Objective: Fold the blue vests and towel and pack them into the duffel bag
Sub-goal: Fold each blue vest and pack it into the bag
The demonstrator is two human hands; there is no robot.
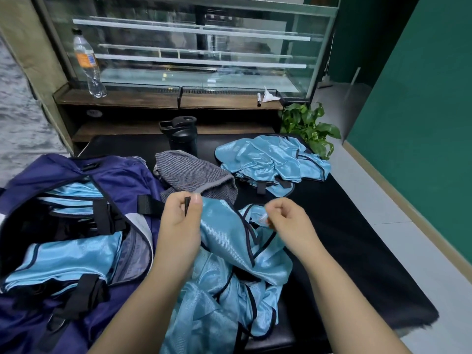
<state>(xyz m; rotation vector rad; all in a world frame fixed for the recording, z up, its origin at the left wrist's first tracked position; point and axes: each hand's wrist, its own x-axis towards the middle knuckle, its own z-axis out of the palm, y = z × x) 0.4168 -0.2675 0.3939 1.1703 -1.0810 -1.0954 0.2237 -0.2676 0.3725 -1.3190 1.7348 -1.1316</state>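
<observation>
The left hand [178,215] is pinching the black-trimmed edge of a blue vest [229,251] while the right hand [286,215] is pinching its other edge, likely spreading it to fold. The towel [191,172] is waiting beside the open duffel bag [115,169], which is already holding folded vests [71,251].

Bare black tabletop [357,251] lay open at the frame's right and lower right, whereas the open duffel bag [76,226] blocked the left, the grey towel [194,175] and black bottle [182,135] the centre, and crumpled blue vests [270,159] the upper right.
</observation>
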